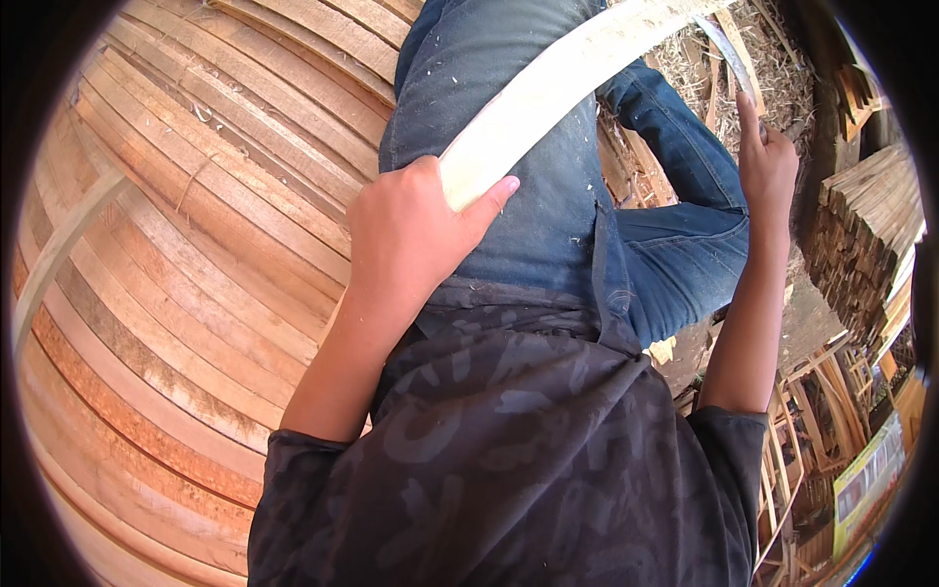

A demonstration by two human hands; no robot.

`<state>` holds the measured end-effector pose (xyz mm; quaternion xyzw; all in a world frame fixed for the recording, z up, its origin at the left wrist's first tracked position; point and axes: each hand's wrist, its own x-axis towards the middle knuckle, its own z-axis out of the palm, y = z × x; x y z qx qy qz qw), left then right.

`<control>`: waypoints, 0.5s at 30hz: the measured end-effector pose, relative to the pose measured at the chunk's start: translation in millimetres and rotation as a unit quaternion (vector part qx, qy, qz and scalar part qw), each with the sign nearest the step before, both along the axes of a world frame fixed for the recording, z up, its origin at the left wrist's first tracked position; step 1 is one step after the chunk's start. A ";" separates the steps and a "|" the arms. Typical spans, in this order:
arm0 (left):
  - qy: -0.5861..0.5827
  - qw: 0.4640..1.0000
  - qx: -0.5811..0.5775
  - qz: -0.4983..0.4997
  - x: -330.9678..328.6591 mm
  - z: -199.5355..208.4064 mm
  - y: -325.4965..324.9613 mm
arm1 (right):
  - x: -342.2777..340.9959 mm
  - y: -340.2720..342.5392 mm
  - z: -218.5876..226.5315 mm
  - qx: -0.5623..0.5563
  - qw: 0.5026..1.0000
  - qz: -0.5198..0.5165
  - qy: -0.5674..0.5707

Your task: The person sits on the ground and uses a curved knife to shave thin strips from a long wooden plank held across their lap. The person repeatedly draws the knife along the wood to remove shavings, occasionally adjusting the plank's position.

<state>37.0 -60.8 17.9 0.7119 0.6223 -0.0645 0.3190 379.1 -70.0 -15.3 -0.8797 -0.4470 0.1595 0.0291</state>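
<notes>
A long, pale wooden strip [548, 110] lies slantwise over my jeans-clad thigh and runs up past the top edge of the picture. My left hand [413, 220] is closed round its near end, the thumb stretched along one side. To the right, my right hand [766, 161] grips a knife [728, 51], its index finger extended along the blade. The knife's handle is hidden in the fist. Its narrow, curved blade points up and left, close to the strip's far part; whether they touch I cannot tell.
Rows of sawn boards [176, 342] cover the left side. Wood shavings [685, 73] lie thick beyond my bent leg. A stack of cut wood [866, 220] stands at the right, with loose slats [822, 411] and a yellow-edged printed sheet [869, 479] below it.
</notes>
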 end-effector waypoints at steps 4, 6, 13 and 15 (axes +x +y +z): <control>0.009 1.000 -0.015 0.005 4.3 0.0 -0.3 | -73.7 -17.5 14.7 -0.011 0.993 0.114 0.039; 0.007 1.000 -0.013 -0.001 3.0 -0.6 -0.6 | -102.3 -19.9 12.1 -0.038 0.986 0.152 0.050; 0.010 1.000 -0.022 0.012 1.2 0.2 2.0 | -71.2 3.7 -17.8 -0.010 0.985 0.173 -0.002; 0.010 1.000 -0.017 0.014 0.8 0.3 -0.3 | -24.3 25.6 -26.7 -0.080 0.995 0.053 -0.003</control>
